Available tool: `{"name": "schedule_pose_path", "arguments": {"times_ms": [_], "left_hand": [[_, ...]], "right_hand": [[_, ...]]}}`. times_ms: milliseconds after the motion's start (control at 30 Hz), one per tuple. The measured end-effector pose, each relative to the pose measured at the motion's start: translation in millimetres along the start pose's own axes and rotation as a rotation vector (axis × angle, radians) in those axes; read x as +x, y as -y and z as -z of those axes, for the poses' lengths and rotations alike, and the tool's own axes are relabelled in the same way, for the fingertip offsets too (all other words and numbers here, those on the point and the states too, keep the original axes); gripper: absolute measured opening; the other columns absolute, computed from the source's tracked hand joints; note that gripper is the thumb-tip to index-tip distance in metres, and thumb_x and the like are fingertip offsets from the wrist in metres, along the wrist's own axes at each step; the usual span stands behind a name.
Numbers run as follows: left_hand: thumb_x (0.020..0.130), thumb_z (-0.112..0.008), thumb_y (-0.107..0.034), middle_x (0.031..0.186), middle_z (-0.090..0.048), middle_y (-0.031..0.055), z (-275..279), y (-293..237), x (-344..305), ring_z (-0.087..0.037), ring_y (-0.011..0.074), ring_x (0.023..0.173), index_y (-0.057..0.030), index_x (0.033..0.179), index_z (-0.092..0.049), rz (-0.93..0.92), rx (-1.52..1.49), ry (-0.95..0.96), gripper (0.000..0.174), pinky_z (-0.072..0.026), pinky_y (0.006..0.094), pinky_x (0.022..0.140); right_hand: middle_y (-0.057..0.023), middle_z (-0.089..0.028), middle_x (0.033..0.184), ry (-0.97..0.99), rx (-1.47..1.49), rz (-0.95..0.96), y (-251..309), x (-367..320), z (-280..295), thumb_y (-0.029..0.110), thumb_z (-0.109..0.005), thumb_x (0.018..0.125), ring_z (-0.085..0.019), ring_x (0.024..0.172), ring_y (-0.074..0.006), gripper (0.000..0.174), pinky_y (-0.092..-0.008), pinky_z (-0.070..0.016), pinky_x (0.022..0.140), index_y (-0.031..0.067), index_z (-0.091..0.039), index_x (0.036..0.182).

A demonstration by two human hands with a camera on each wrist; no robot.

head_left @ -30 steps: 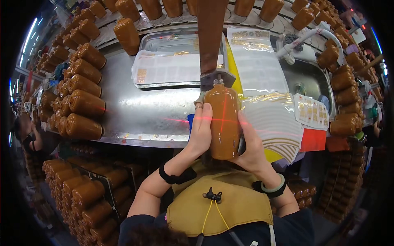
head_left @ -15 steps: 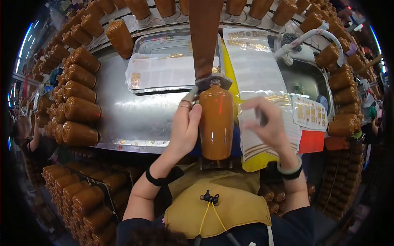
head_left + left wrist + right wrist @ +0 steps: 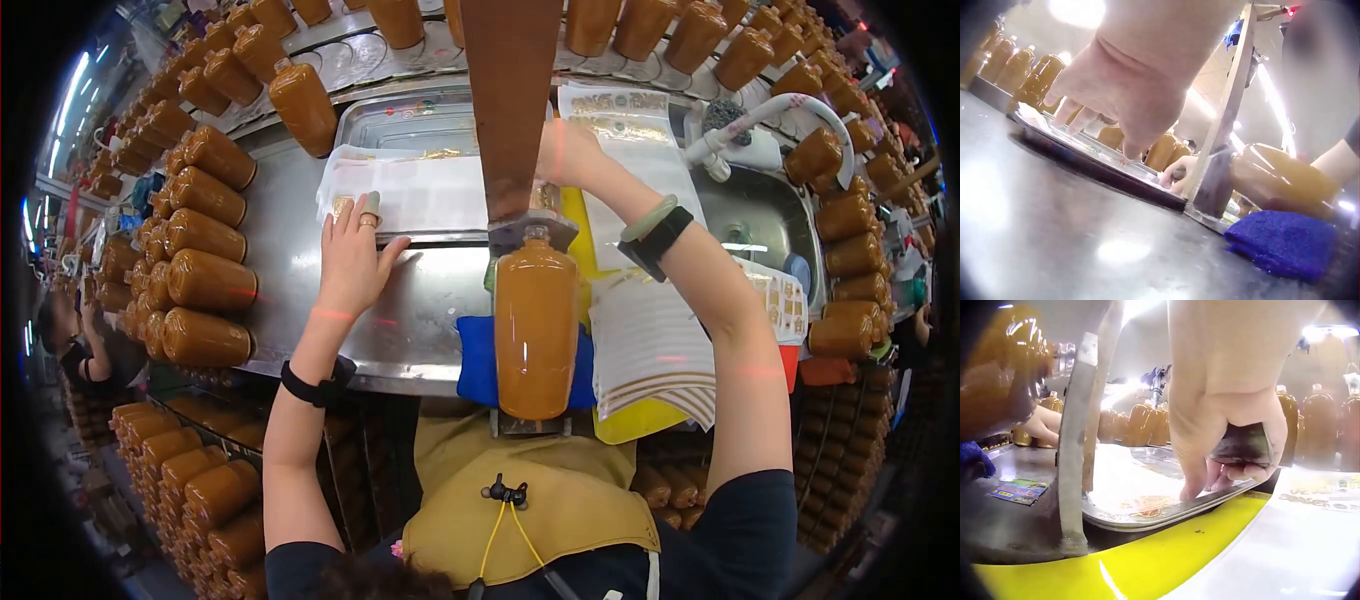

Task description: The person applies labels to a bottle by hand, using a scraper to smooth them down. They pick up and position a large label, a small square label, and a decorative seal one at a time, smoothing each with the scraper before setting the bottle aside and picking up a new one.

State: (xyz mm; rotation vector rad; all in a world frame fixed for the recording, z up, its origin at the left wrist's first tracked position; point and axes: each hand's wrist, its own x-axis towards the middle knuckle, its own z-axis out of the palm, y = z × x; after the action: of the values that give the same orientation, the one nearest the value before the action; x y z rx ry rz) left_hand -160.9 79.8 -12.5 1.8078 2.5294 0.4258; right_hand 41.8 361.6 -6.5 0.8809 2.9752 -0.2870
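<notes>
A glossy brown bottle [image 3: 537, 330] lies on its side in front of me, its clear neck at the metal plate on the upright post. My left hand [image 3: 350, 255], fingers extended, rests at the front edge of white decal sheets [image 3: 420, 195] on a metal tray [image 3: 1141, 519]; one finger wears a greenish cover, another a ring. Partly behind the post, my right hand [image 3: 570, 155] reaches the tray's right end. In the right wrist view its thumb and fingertips are at the sheet there, while its other fingers curl round a dark flat piece [image 3: 1244, 445] against the palm.
A blue cloth [image 3: 478, 350] lies under the bottle. Gold-edged sheets [image 3: 650, 330] on a yellow board [image 3: 625, 428] lie to the right, beside a sink [image 3: 770, 215] with a white tap. Rows of brown bottles [image 3: 210, 280] stand left, behind and right. The post [image 3: 517, 100] rises centrally.
Both hands have left the bottle, which now lies at the post on its own. The left hand has moved left to the tray; the right has reached forward past the post to the tray's right end.
</notes>
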Motion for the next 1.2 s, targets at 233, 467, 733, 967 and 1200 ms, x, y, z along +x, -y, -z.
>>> {"name": "schedule_pose_path", "arguments": {"times_ms": [233, 467, 733, 967, 1200], "left_hand": [[0.092, -0.069, -0.049, 0.153, -0.048, 0.0227, -8, 13, -4, -0.039, 0.0382, 0.145, 0.0071, 0.124, -0.065, -0.057, 0.217, 0.085, 0.065, -0.0228, 0.0570, 0.121], [0.090, -0.072, -0.048, 0.152, -0.048, 0.0221, -2, 8, -9, -0.038, 0.0349, 0.146, 0.0050, 0.121, -0.067, -0.034, 0.207, 0.084, 0.062, -0.0224, 0.0552, 0.122], [0.089, -0.073, -0.048, 0.152, -0.047, 0.0237, -14, 15, -17, -0.039, 0.0346, 0.145, 0.0056, 0.127, -0.063, -0.069, 0.208, 0.047, 0.066, -0.0231, 0.0555, 0.122], [0.088, -0.073, -0.049, 0.149, -0.051, 0.0217, -10, 12, -19, -0.042, 0.0315, 0.144, 0.0039, 0.124, -0.066, -0.063, 0.239, 0.038, 0.064, -0.0243, 0.0532, 0.122], [0.089, -0.071, -0.049, 0.147, -0.054, 0.0216, -5, 12, -21, -0.044, 0.0290, 0.143, 0.0050, 0.129, -0.064, -0.042, 0.247, 0.044, 0.068, -0.0250, 0.0500, 0.123]], "right_hand": [[-0.0163, -0.075, 0.090, -0.147, -0.018, -0.047, -2, 7, -14, 0.011, -0.067, 0.076, -0.074, 0.089, -0.0369, 0.020, -0.0468, -0.0596, 0.077, 0.0075, -0.077, 0.093], [-0.0159, -0.074, 0.094, -0.235, 0.079, 0.003, 19, -4, 23, 0.023, -0.070, 0.083, -0.071, 0.094, -0.0377, 0.019, -0.0483, -0.0569, 0.082, 0.0099, -0.075, 0.096], [-0.0224, -0.073, 0.102, -0.329, 0.793, 0.013, 9, 22, 30, 0.034, -0.070, 0.088, -0.069, 0.098, -0.0418, 0.039, -0.0424, -0.0552, 0.084, 0.0023, -0.067, 0.111], [0.0003, -0.066, 0.097, -0.451, 0.738, 0.120, 6, 28, 42, 0.011, -0.072, 0.095, -0.059, 0.088, -0.0064, 0.022, -0.0243, -0.0503, 0.077, 0.0029, -0.070, 0.115], [-0.0005, -0.068, 0.101, -0.500, 0.571, 0.224, -6, 35, 48, 0.007, -0.064, 0.098, -0.060, 0.094, -0.0082, 0.014, -0.0247, -0.0496, 0.082, 0.0030, -0.072, 0.108]]}}
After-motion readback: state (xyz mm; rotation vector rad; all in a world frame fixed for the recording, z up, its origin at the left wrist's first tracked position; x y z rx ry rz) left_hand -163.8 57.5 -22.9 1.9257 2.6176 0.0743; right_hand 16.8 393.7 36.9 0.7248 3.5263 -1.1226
